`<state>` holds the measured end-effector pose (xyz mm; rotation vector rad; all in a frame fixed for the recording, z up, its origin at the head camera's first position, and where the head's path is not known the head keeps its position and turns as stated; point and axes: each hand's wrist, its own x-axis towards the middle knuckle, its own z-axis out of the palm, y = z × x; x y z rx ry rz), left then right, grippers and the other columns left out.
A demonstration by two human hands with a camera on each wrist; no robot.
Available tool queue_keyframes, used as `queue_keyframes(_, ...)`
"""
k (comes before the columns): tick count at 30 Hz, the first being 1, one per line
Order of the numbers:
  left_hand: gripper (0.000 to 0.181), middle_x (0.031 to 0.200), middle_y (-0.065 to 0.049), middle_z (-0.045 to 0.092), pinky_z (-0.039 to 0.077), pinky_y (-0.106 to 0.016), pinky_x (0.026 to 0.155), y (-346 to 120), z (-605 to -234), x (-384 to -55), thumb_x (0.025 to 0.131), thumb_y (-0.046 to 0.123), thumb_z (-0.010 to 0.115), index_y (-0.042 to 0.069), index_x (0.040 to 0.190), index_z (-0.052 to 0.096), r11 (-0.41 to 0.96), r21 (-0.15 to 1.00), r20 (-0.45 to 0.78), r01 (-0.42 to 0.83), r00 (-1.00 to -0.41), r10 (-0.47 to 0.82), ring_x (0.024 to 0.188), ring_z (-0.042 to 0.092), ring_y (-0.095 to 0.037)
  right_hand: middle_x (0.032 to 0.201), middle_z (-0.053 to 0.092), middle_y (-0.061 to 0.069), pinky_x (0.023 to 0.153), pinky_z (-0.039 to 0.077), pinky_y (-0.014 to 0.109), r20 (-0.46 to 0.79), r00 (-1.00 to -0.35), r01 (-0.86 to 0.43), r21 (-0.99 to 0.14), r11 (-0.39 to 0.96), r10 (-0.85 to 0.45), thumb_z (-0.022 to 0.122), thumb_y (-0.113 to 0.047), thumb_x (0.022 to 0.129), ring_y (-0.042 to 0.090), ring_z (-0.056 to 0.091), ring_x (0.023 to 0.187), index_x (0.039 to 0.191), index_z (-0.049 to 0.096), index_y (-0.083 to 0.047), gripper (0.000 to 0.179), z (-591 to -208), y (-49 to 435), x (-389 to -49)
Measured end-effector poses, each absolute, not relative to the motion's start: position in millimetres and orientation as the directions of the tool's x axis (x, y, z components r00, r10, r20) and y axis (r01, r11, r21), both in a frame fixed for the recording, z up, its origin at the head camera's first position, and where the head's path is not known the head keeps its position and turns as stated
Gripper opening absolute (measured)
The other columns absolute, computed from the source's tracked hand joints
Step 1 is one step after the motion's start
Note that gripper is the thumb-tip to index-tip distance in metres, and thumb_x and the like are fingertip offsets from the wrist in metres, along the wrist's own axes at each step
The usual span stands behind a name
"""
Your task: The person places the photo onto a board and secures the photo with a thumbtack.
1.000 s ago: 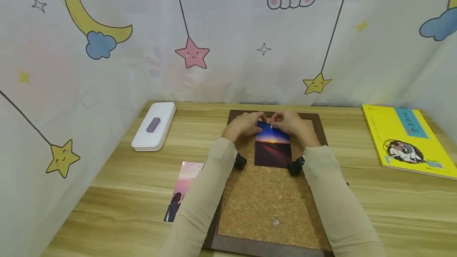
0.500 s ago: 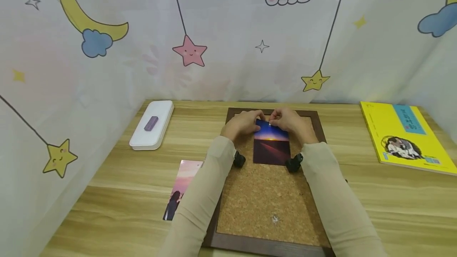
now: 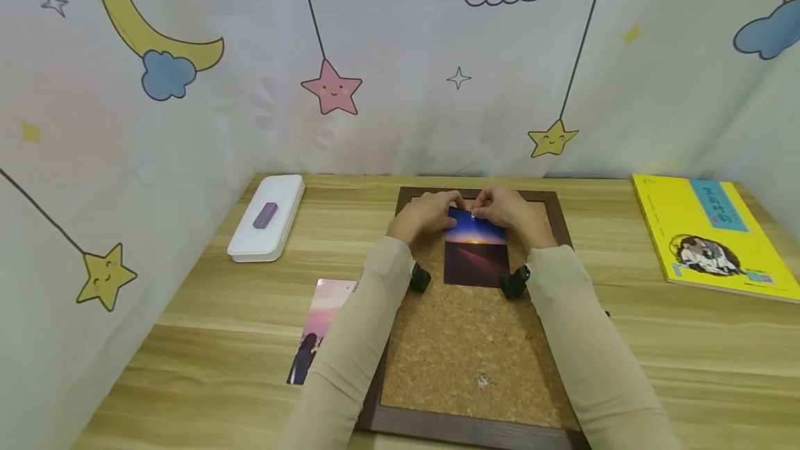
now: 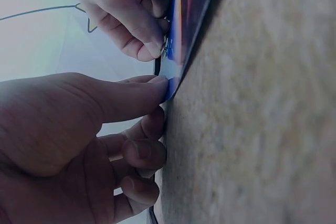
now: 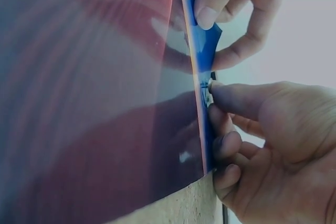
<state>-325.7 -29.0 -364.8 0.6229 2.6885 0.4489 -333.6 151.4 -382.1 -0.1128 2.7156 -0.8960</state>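
Note:
A glossy sunset photo card (image 3: 476, 259), blue above and dark red below, lies near the top of a cork board (image 3: 462, 353) with a brown frame. My left hand (image 3: 428, 217) pinches its upper left corner, thumb on the printed face; the corner bends up in the right wrist view. Between thumb and forefinger, my right hand (image 3: 505, 212) holds a small clear push pin (image 5: 205, 90) at the card's top edge. The pin's tip is hidden. In the left wrist view the right hand's fingers (image 4: 152, 45) meet the card just beyond my left thumb.
Left of the board lies a pink photo card (image 3: 320, 321), partly under my left sleeve. Farther back is a white case (image 3: 267, 235) with a small purple block (image 3: 265, 215) on top. A yellow book (image 3: 706, 228) lies at the right. A patterned curtain (image 3: 400, 123) hangs behind the table.
The head view has shifted slightly. Both hands stay at the card's top edge, the right still holding the push pin there, with hardly any movement.

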Motion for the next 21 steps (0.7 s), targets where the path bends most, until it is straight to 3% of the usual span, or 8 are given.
queue_keyframes(14,0.037,0.141,-0.002,0.055,0.044,-0.053,0.099,-29.8,-362.9,-323.1,0.102,0.023,0.060,0.027,0.138,0.053,0.868,0.368,-0.257,0.334,-0.861,0.440,0.128,0.050,-0.030,0.103,0.059,0.012,0.080,0.044,0.040,-0.220,-0.958,-0.018,-0.594,0.804,-0.184,0.065,-0.017,0.097,0.028,0.054,0.091,0.098,0.061,-0.007,0.011,-382.0,147.5,-332.2)
queue_keyframes(21,0.038,0.141,-0.005,0.055,0.047,-0.050,0.091,-29.5,-364.0,-320.9,0.102,0.025,0.061,0.030,0.138,0.052,0.869,0.368,-0.273,0.330,-0.856,0.440,0.116,0.056,-0.030,0.103,0.060,0.012,0.081,0.043,0.040,-0.228,-0.951,-0.032,-0.596,0.802,-0.208,0.064,-0.014,0.098,0.027,0.054,0.092,0.100,0.063,-0.007,0.008,-381.2,149.3,-328.1)
